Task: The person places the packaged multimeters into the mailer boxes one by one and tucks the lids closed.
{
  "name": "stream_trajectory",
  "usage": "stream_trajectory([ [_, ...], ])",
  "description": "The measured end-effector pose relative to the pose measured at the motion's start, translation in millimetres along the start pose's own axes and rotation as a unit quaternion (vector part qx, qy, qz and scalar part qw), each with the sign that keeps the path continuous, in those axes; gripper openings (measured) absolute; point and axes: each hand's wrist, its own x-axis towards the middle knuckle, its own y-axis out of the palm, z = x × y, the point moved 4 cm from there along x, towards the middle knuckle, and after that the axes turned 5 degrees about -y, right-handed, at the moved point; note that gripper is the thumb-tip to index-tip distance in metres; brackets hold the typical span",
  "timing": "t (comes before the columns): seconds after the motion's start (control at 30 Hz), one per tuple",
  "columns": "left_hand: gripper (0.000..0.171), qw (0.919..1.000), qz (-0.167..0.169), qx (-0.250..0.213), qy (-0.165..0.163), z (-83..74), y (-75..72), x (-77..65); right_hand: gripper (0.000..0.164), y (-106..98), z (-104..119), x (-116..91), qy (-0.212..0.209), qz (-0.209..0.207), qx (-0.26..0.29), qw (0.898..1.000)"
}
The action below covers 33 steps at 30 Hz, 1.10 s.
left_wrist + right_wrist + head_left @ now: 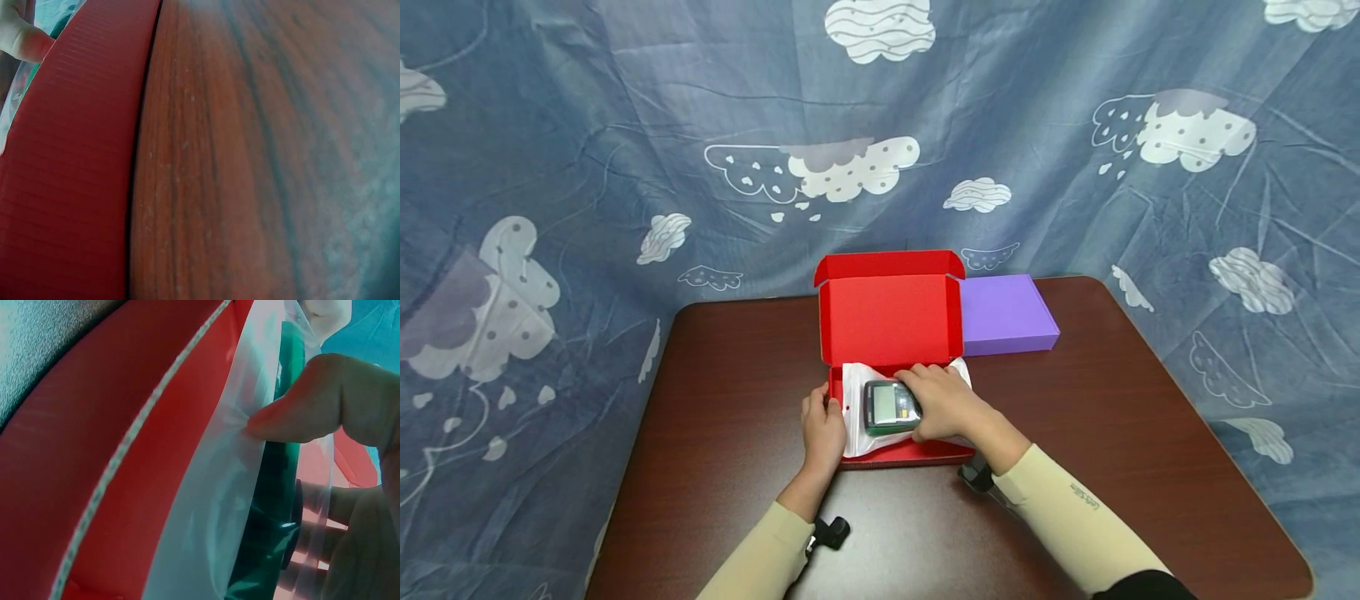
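Note:
A red cardboard box (pixel 891 321) stands with its lid raised on the table. Inside it lies a clear plastic bag (pixel 854 417) containing a green and dark handheld meter (pixel 884 404) with a grey display. My right hand (pixel 946 402) grips the bagged meter from the right, thumb at the near side and fingers over the far side. In the right wrist view the thumb presses into the bag beside the green casing (pixel 259 550). At the box's left wall my left hand (pixel 823 429) holds the edge, thumb on the inner side beside the bag.
A closed purple box (pixel 1007 312) sits behind and right of the red one. The dark wooden table (pixel 737 392) reaches back to a blue cloud-patterned curtain (pixel 760 75). Each wrist carries a small black camera (pixel 832 533).

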Motion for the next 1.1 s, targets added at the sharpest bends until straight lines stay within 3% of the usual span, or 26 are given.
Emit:
stream_trajectory([
  [0.77, 0.032, 1.0, -0.001, -0.001, 0.0, 2.2, 0.2, 1.6, 0.095, 11.4, 13.0, 8.4, -0.023, 0.002, -0.016, 1.0],
  [1.1, 0.031, 1.0, -0.003, -0.001, 0.005, 1.5, 0.9, 2.2, 0.1, 18.9, 14.6, 12.8, -0.019, 0.012, 0.016, 1.0],
])
